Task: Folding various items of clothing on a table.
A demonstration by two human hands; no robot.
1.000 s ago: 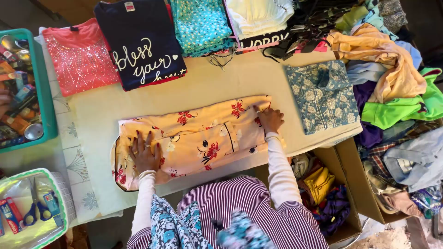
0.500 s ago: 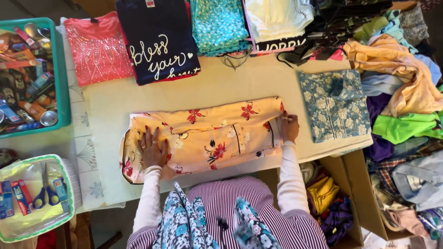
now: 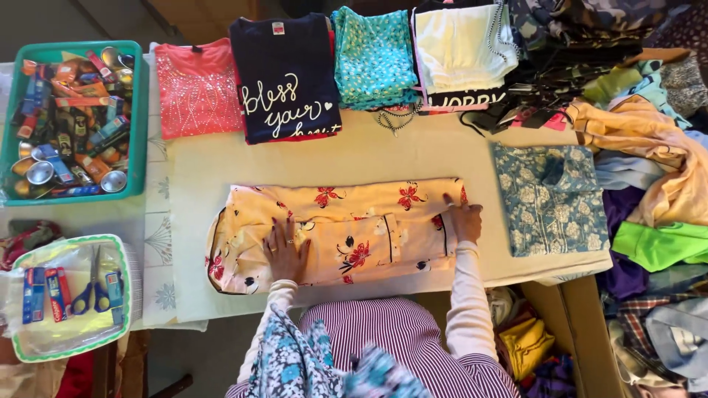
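Head view: peach floral garment (image 3: 339, 232) lies folded lengthwise at the near middle of the cream table (image 3: 413, 158). Left hand (image 3: 285, 250) presses flat on it, fingers spread, grasping nothing, likely pinning the fold. Right hand (image 3: 464, 221) rests open on the right end, fingers at the edge, nothing clenched. Far row: pink top (image 3: 195, 88), navy tee (image 3: 287, 74). Folded blue print piece (image 3: 549, 199) sits right. Teal tray (image 3: 136, 118), far left, holds tubes and tins; green-rimmed basket (image 3: 18, 346), near left, holds scissors (image 3: 90, 295).

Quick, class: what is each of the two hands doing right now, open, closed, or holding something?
Left hand: open, flat on the peach floral garment.
Right hand: open, pressing the garment's right end, gripping nothing.
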